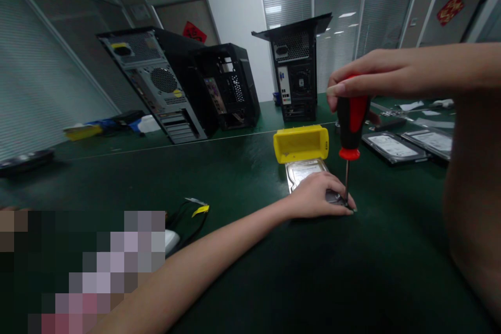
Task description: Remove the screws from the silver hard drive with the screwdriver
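hard drive (307,171) beside yellow bin (301,153): my left hand (314,195) clasps it, likely against twisting. my right hand (370,74) grips the screwdriver (353,125) upright.

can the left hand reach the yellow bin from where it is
Likely yes: the yellow bin sits just beyond the hard drive under the left hand, with only that drive between.

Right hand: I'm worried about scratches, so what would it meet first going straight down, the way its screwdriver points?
Probably the hard drive: the tip of the screwdriver in the right hand seems to be at its edge, beside the left hand. Whether it touches is hard to tell.
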Demonstrator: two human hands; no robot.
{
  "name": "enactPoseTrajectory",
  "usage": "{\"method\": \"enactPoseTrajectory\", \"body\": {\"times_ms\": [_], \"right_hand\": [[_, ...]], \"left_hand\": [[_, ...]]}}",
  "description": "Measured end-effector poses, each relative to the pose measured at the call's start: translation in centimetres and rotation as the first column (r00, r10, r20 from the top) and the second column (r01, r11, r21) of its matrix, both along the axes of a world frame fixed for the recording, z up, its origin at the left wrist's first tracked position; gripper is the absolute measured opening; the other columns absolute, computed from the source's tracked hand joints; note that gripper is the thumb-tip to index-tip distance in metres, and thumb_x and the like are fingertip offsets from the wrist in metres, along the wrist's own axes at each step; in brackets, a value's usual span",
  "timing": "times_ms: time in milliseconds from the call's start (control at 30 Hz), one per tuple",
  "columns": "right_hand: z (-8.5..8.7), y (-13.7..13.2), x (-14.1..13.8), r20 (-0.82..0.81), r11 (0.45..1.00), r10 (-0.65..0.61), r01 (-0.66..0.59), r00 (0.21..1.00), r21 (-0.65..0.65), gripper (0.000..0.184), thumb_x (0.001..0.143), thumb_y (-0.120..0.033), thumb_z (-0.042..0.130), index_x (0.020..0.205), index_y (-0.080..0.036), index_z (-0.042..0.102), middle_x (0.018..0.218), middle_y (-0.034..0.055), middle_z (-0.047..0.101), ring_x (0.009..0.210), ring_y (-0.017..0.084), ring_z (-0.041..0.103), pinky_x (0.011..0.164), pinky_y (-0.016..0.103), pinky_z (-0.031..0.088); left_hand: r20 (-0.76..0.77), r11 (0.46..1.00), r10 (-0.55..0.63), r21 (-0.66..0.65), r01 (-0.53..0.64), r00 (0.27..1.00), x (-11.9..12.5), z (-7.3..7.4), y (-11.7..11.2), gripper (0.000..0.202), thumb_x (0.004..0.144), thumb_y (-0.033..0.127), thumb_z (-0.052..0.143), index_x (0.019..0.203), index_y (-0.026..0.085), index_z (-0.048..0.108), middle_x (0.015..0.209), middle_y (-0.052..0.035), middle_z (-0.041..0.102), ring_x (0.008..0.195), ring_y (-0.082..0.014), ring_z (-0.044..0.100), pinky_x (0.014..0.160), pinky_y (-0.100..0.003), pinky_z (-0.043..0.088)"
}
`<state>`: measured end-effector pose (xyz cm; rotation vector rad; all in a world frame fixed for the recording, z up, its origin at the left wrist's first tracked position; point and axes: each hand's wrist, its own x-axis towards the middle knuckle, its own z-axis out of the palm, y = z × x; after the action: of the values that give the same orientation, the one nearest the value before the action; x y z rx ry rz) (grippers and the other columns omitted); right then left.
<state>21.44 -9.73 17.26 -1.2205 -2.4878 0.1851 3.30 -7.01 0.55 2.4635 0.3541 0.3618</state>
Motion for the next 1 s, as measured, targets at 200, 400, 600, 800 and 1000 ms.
{"method": "enactPoseTrajectory", "body": {"times_ms": [200,400,600,800,1000], "right_hand": [[0.09,0.36,0.1,0.084,0.997,0.062,-0.059,0.994,-0.039,0.047,0.087,-0.052,0.037,0.11,-0.017,0.058,0.096,0.0022,0.061,0.08,0.01,0.057,0.066,0.018,0.049],[0.08,0.41,-0.14,0.069,0.997,0.049,-0.045,0.996,-0.061,0.046,0.086,-0.054,0.037,0.108,-0.021,0.06,0.09,0.0004,0.06,0.072,0.008,0.057,0.059,0.018,0.05],[0.11,0.26,-0.26,0.053,0.998,0.026,-0.023,0.998,-0.066,0.05,0.085,-0.057,0.036,0.106,-0.019,0.06,0.087,0.0025,0.06,0.071,0.009,0.056,0.056,0.018,0.049],[0.08,0.41,-0.15,0.054,0.998,0.003,0.0,0.999,-0.069,0.05,0.084,-0.058,0.037,0.109,-0.021,0.059,0.089,0.0023,0.061,0.071,0.01,0.057,0.054,0.02,0.05],[-0.32,0.4,-0.2,0.038,0.996,-0.074,0.076,0.997,-0.041,0.053,0.083,-0.06,0.038,0.114,-0.022,0.056,0.088,0.0014,0.062,0.066,0.01,0.057,0.05,0.02,0.047]], "left_hand": [[0.024,1.0,-0.027,-0.002,0.027,0.999,-0.04,-0.06,0.07,0.015,0.078,0.025,0.062,0.088,0.015,0.067,0.091,-0.0044,0.069,0.086,-0.0131,0.06,0.085,-0.027,0.041],[0.013,1.0,-0.012,-0.017,0.012,1.0,0.0,-0.17,0.05,0.014,0.077,0.024,0.062,0.087,0.015,0.068,0.091,-0.0041,0.069,0.087,-0.0132,0.06,0.087,-0.028,0.04],[0.016,1.0,-0.011,-0.011,0.011,1.0,0.07,-0.24,0.14,0.015,0.077,0.025,0.062,0.087,0.015,0.068,0.091,-0.0047,0.069,0.087,-0.0134,0.061,0.087,-0.028,0.04],[0.02,1.0,-0.027,-0.006,0.027,0.999,0.08,-0.12,0.14,0.015,0.078,0.025,0.062,0.087,0.015,0.068,0.092,-0.0051,0.069,0.087,-0.0137,0.06,0.087,-0.028,0.04],[0.007,1.0,0.0,-0.02,0.0,1.0,0.03,-0.01,-0.02,0.014,0.077,0.023,0.063,0.087,0.016,0.067,0.092,-0.0045,0.069,0.089,-0.0142,0.06,0.088,-0.03,0.04]]}}
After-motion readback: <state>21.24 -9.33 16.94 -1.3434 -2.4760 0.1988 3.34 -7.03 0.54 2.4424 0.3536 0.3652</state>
